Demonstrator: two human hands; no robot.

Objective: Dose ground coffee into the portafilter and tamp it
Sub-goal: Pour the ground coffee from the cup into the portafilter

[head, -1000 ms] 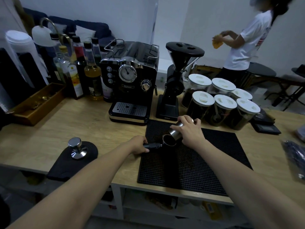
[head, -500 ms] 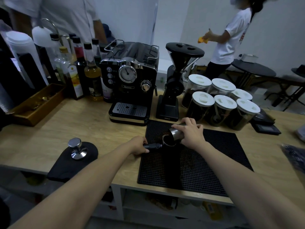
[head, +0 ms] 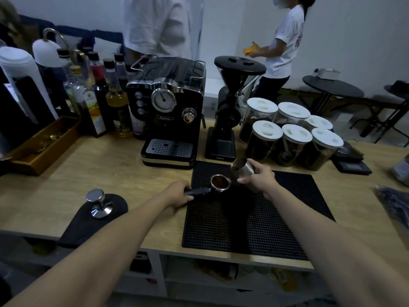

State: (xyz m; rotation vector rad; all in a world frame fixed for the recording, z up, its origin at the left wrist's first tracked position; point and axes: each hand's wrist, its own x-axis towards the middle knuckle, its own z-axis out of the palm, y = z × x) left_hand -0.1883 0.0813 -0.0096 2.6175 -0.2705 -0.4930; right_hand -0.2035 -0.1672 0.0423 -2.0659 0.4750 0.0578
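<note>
The portafilter [head: 220,183] rests on the black rubber mat [head: 254,218], its basket filled with brown ground coffee. My left hand [head: 179,193] grips its black handle at the mat's left edge. My right hand [head: 257,179] holds a steel dosing cup [head: 242,169] tilted on its side, lifted just right of the basket, its mouth facing left. A steel tamper [head: 98,203] stands upright on a black tamping pad [head: 93,222] to the left.
Behind the mat stand a black espresso machine [head: 169,111], a black grinder [head: 230,107] and several white-lidded jars [head: 287,138]. Syrup bottles [head: 104,96] and a wooden tray [head: 42,145] sit at left, a scale [head: 352,162] at right. Two people stand beyond the counter.
My right hand has pulled the dosing cup up and to the right, off the portafilter, uncovering the coffee in the basket. My left hand stays on the handle. The people behind moved.
</note>
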